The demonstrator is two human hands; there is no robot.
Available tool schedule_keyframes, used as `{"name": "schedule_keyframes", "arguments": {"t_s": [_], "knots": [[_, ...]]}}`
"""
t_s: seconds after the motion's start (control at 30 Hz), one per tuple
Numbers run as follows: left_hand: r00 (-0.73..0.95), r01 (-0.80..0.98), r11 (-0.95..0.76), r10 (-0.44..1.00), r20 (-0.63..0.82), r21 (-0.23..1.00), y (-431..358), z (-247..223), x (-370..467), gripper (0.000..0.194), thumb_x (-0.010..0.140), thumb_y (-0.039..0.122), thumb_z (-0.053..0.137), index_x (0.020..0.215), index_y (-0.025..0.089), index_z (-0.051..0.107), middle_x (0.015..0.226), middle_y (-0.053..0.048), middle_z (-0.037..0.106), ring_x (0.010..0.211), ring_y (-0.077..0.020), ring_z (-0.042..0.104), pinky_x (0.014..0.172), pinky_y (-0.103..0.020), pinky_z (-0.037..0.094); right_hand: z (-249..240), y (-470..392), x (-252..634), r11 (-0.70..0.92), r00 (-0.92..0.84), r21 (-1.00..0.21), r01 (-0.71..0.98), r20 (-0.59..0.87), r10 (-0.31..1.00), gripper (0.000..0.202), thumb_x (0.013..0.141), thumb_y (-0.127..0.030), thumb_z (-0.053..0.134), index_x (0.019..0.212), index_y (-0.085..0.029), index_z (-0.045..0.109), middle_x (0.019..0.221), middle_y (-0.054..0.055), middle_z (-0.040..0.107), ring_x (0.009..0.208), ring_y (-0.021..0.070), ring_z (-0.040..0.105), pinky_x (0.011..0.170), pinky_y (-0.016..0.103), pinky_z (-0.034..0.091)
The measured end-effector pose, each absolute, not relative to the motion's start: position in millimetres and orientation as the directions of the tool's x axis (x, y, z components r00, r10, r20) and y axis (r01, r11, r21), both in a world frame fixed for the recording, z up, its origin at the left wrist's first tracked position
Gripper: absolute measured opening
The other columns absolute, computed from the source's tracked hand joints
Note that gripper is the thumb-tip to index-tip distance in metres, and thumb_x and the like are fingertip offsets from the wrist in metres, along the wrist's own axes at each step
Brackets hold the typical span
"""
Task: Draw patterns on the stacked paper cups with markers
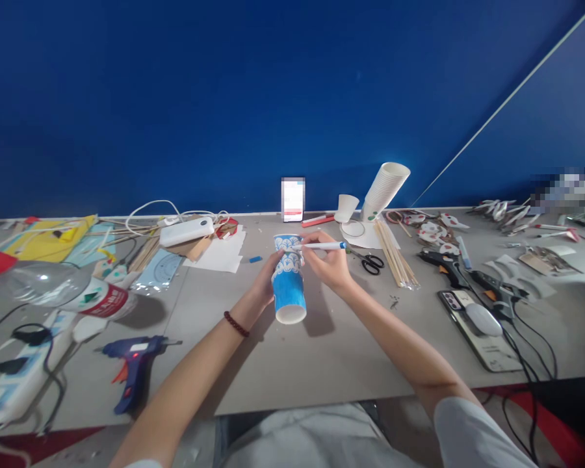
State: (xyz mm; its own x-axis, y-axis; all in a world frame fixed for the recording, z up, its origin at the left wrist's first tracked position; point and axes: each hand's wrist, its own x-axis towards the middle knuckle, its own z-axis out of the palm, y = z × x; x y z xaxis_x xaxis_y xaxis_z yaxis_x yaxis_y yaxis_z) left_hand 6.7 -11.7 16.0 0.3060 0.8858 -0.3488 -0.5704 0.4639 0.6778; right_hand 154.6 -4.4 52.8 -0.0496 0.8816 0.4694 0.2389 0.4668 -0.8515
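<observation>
Painted cup: at the centre of the table, between both hands, its plain blue part near and wave pattern far.
Cup handling: probably light, thin-walled and easily dented; best held lightly around the side, off the pattern in case it smears.
Left hand: partly closed, fingers curved against the cup's left side.
Right hand: closed in a writing pinch on a pen, its tip by the pattern; contact unclear.

Bare left forearm slanting from the near left toward the middle, left hand curled in a grip, bare right forearm angled in from the near right, right hand close beside the left, bent in a pinch
</observation>
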Motion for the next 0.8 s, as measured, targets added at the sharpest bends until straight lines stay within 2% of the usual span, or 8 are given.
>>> {"name": "schedule_keyframes", "arguments": {"t_s": [0.2, 0.6, 0.8], "knots": [[0.296, -0.586, 0.453, 0.892, -0.343, 0.672, -11.0, 14.3, 6.8, 0.029, 0.087, 0.040, 0.059, 0.094, 0.013, 0.067, 0.069, -0.006, 0.070, 0.056, -0.0179, 0.065, 0.057, -0.029, 0.054, 50.0, -4.8, 154.4, 0.467, -0.056, -0.837, 0.284, 0.472, 0.880, 0.004, 0.079, -0.022, 0.059, 0.083, -0.023, 0.060, 0.094, 0.005, 0.074, 0.091, 0.0236, 0.071, 0.086, 0.038, 0.053], [0.282, -0.595, 0.449, 0.893, -0.350, 0.667, -11.9, 16.9, 7.7, 0.026, 0.086, 0.038, 0.061, 0.091, 0.013, 0.067, 0.069, -0.005, 0.069, 0.056, -0.0174, 0.065, 0.057, -0.029, 0.054, 49.5, -4.3, 154.7, 0.475, -0.060, -0.819, 0.323, 0.483, 0.874, 0.006, 0.079, -0.023, 0.059, 0.084, -0.024, 0.060, 0.094, 0.004, 0.075, 0.084, 0.0227, 0.071, 0.086, 0.037, 0.053], [0.285, -0.603, 0.451, 0.892, -0.350, 0.658, -12.0, 17.9, 7.9, 0.024, 0.086, 0.036, 0.058, 0.088, 0.013, 0.066, 0.068, -0.005, 0.069, 0.055, -0.0175, 0.064, 0.056, -0.030, 0.054, 49.7, -4.8, 154.9, 0.501, -0.082, -0.795, 0.342, 0.505, 0.859, 0.005, 0.078, -0.021, 0.058, 0.080, -0.025, 0.061, 0.085, 0.004, 0.075, 0.099, 0.0266, 0.072, 0.086, 0.038, 0.053]]}}
